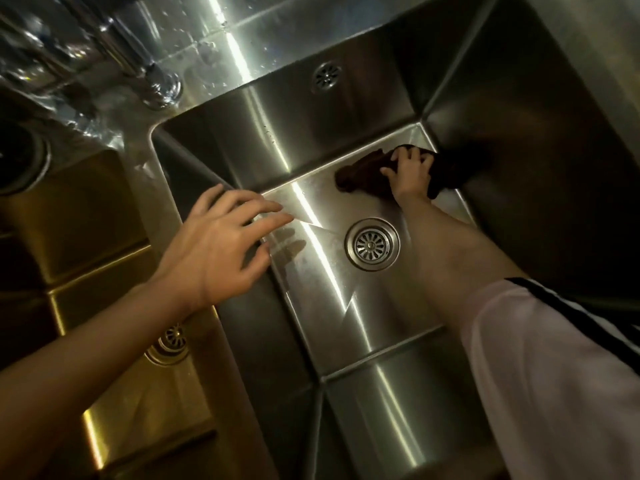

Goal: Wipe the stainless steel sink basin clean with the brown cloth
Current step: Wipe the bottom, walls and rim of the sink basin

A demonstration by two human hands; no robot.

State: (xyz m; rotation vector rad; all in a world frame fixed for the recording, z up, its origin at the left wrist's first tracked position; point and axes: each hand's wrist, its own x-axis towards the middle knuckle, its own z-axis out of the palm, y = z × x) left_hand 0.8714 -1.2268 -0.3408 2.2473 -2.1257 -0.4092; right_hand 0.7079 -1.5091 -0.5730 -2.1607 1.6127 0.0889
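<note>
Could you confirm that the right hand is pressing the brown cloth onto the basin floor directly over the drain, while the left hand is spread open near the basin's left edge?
Not quite: the right hand presses the cloth into the basin's far right corner, well clear of the drain, which lies uncovered. The head view shows this. The left hand is indeed spread open near the left edge.

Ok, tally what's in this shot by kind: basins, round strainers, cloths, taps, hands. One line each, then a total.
Basins: 2, the steel basin being wiped and the second basin on its left.
Round strainers: 3, floor drain, overflow, second drain.
Cloths: 1, brown cloth.
Taps: 1, tap.
Hands: 2, left hand, right hand.
Total: 9
</note>
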